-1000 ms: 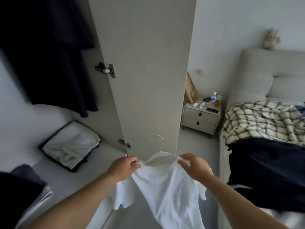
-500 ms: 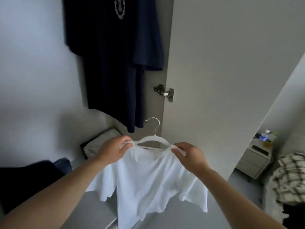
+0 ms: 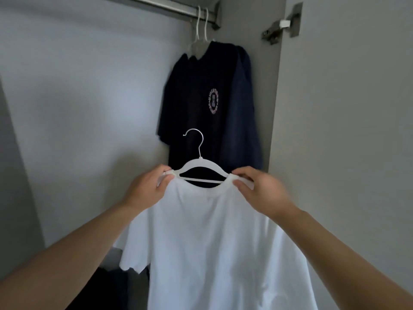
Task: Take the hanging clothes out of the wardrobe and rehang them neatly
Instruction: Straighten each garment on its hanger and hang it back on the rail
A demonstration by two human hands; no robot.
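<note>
Below rail (image 3: 169,5), both hands pinch white hanger (image 3: 201,168) ends; left hand (image 3: 147,191), right hand (image 3: 261,191); rail bare leftward.

Both arms raised forward, left grip (image 3: 149,188) and right grip (image 3: 260,189) pinching, fingers curled

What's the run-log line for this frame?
phase: rehang | left hand: holds hanger end | right hand: holds other end | white shirt: on hanger | rail: not yet reached
</note>
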